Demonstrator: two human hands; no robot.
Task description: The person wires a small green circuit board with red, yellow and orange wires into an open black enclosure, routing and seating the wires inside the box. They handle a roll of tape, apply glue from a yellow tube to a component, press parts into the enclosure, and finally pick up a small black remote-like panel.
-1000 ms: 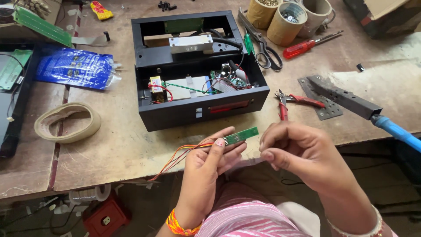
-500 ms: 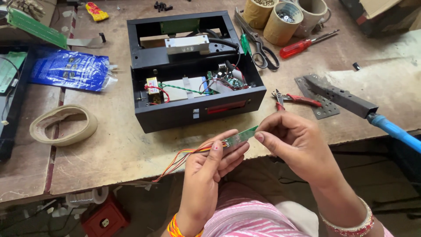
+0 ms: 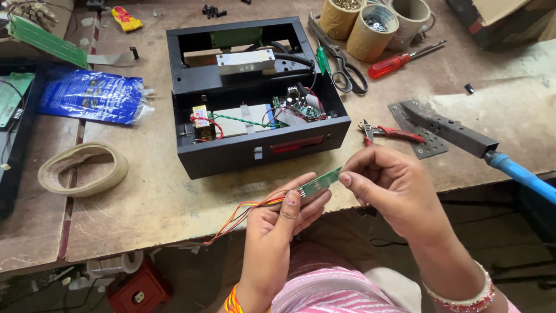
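A narrow green circuit board (image 3: pixel 320 182) with a bundle of red, orange and yellow wires (image 3: pixel 246 212) trailing to the left is held between both hands just over the workbench's front edge. My left hand (image 3: pixel 285 223) grips its wired end, thumb on top. My right hand (image 3: pixel 389 184) pinches the other end with its fingertips. Behind the hands stands an open black metal box (image 3: pixel 255 95) with wiring, a small board and a silver bar inside.
On the wooden bench (image 3: pixel 150 197) lie a blue packet (image 3: pixel 90 95), a tape roll (image 3: pixel 81 168), scissors (image 3: pixel 341 66), a red screwdriver (image 3: pixel 399 61), red pliers (image 3: pixel 394 132), cardboard tubs (image 3: pixel 370 23) and a blue-handled soldering iron on a metal stand (image 3: pixel 463 139). A red box (image 3: pixel 139 293) sits under the bench.
My right hand has closed in and taken hold of the board's free end. Both hands with the board have shifted slightly toward the box.
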